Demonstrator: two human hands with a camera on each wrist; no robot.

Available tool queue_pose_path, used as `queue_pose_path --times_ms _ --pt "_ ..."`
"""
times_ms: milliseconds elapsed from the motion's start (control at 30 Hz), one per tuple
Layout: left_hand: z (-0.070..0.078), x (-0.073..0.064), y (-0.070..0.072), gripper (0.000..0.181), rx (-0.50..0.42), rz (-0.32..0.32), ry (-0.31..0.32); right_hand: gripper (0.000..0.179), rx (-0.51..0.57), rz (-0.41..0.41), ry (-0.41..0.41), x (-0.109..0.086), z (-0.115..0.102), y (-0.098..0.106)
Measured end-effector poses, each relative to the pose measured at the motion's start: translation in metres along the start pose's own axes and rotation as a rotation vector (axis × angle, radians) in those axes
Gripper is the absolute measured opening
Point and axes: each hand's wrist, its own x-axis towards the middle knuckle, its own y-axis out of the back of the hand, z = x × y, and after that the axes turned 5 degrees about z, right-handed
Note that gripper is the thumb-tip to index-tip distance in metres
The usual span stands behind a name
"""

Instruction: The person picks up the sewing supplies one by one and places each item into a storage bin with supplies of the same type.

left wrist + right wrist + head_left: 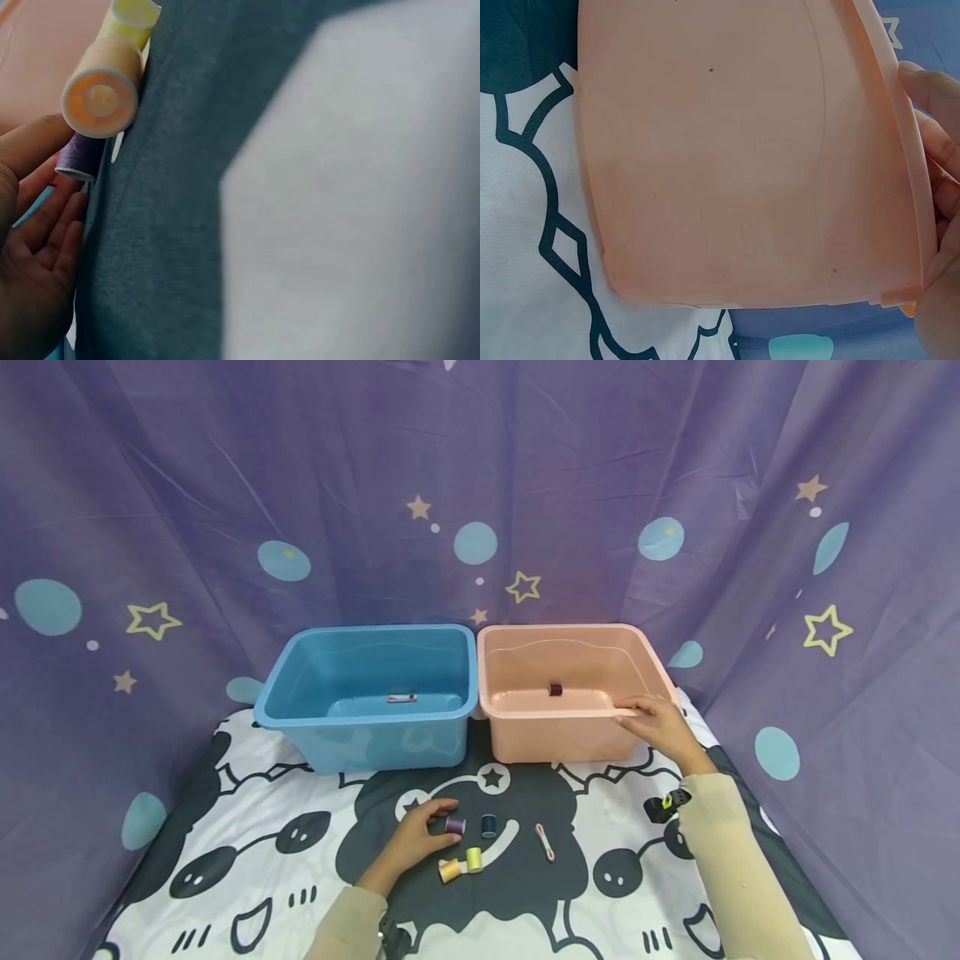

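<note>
On the dark patch of the cloth, my left hand (416, 837) reaches round a purple thread spool (455, 826), thumb on the near side and fingers on the far side. In the left wrist view those fingers (56, 225) are spread loosely beside the purple spool (80, 156). Just right of it stands a dark blue spool (488, 826). Nearer to me are a yellow-green spool (474, 860) and an orange-yellow spool (449, 870). My right hand (660, 727) grips the front rim of the pink bin (562, 739), its thumb (930, 86) outside the rim.
A blue bin (375, 747) stands left of the pink one, holding a small pale bundle (402, 698). Inside the pink bin lies a dark red spool (555, 690). A pink-white thread skein (544, 842) is on the cloth. Behind the bins hangs a purple curtain (570, 460).
</note>
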Motion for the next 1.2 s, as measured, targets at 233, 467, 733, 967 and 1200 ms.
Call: queue_pose_path --times_ms 233,467,733,967,1200 --pt "-0.0038 0.0015 0.0004 0.044 0.012 -0.016 0.007 0.027 0.010 -0.005 -0.004 0.0007 -0.0013 -0.0002" --pt "-0.0041 0.0026 0.0002 0.036 0.008 -0.026 0.025 0.026 -0.001 0.003 0.011 0.0005 -0.0006 0.0013" --pt "-0.0050 0.0004 0.0022 0.032 -0.002 -0.027 0.004 0.026 0.006 0.002 0.001 0.0004 -0.0010 0.0007" --pt "-0.0064 0.0001 0.0031 0.030 0.001 -0.030 0.005 0.025 0.016 -0.006 0.008 0.0012 -0.0034 0.0003" --pt "-0.0052 0.0016 0.0021 0.028 0.002 -0.030 0.012 0.021 -0.009 -0.004 0.007 0.0005 -0.0018 0.0012"
